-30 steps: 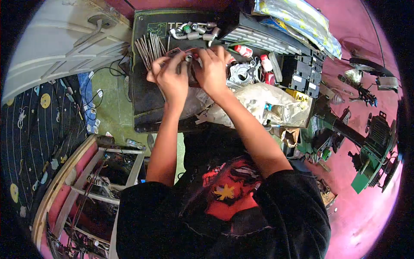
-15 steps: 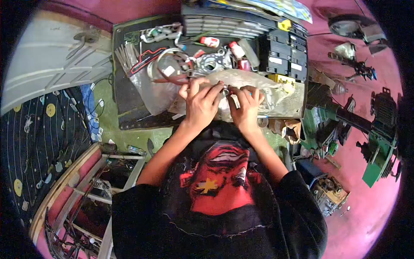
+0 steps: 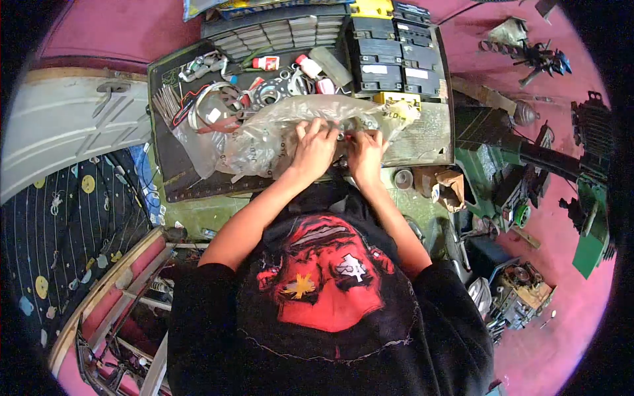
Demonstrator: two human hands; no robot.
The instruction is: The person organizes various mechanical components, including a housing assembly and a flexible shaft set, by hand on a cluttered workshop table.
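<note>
Across the surface (image 3: 173,179), the plastic bag (image 3: 264,135) had just spread further left, its loose folds seemingly crowding the close fingerwork. Black boxes (image 3: 376,61) stood beyond its right end. Over its nearer side, the left hand (image 3: 315,146) and right hand (image 3: 365,150) held a small metal piece (image 3: 341,136) between narrow grips.

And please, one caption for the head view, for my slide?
Left hand and right hand close together at a small shiny piece over a crumpled plastic bag, black boxes beyond.
</note>
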